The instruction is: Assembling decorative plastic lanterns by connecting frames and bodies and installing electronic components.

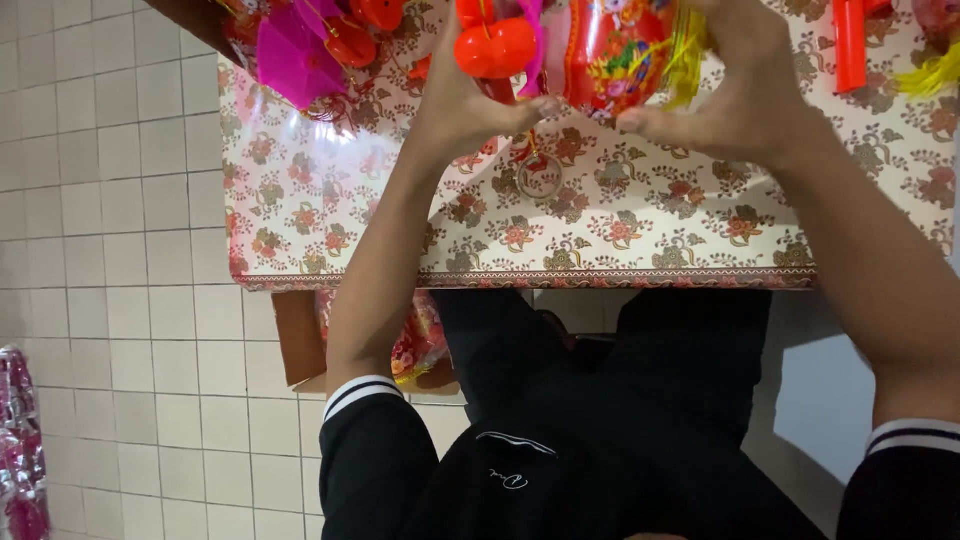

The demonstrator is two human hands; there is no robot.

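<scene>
Over the table [600,240], hands grip lantern [620,50]

Even indoor light falls across the scene, bright enough to keep colours vivid. A white sheen of glare lies on the glossy floral table cover [330,190] near its left edge, washing out the pattern there. Shadows are soft; the space below the table's near edge is dim. The tiled floor [110,300] bows slightly toward the frame's left edge, perhaps from lens distortion. Detail is a little soft throughout.
</scene>
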